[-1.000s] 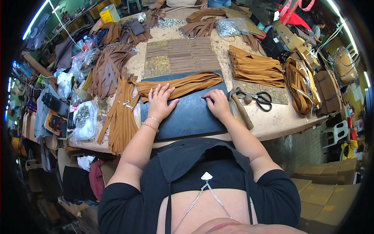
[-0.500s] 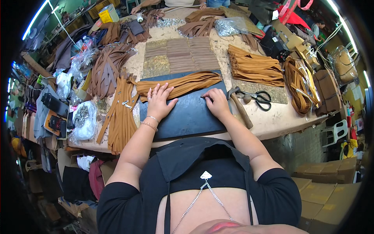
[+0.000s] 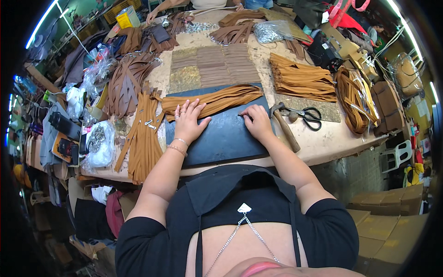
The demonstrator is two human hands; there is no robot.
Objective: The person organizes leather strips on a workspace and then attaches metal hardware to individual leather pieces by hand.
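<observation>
My left hand (image 3: 188, 116) lies with its fingers spread over a bundle of tan zipper strips (image 3: 226, 100). The bundle runs along the far part of a dark blue-black board (image 3: 221, 143). To the right, my right hand (image 3: 257, 121) rests on the board with its fingers curled and thumb and forefinger together. A tiny dark tip pokes out at those fingertips, too small to name. Just right of this hand lie a hammer (image 3: 287, 131) with a wooden handle and a pair of black-handled scissors (image 3: 310, 118). More tan zipper strips (image 3: 144, 141), with metal pulls among them, lie left of the board.
Beyond the board are rows of brown strips (image 3: 226, 64). A stack of tan strips (image 3: 302, 81) and a coiled bundle (image 3: 353, 104) are at the right. Brown straps (image 3: 131, 83) and plastic bags (image 3: 100, 143) crowd the left. Another person's hand (image 3: 151, 16) shows across the table.
My hands and the zipper bundle stay in place. Across the table, the other person's arm has shifted slightly left.
</observation>
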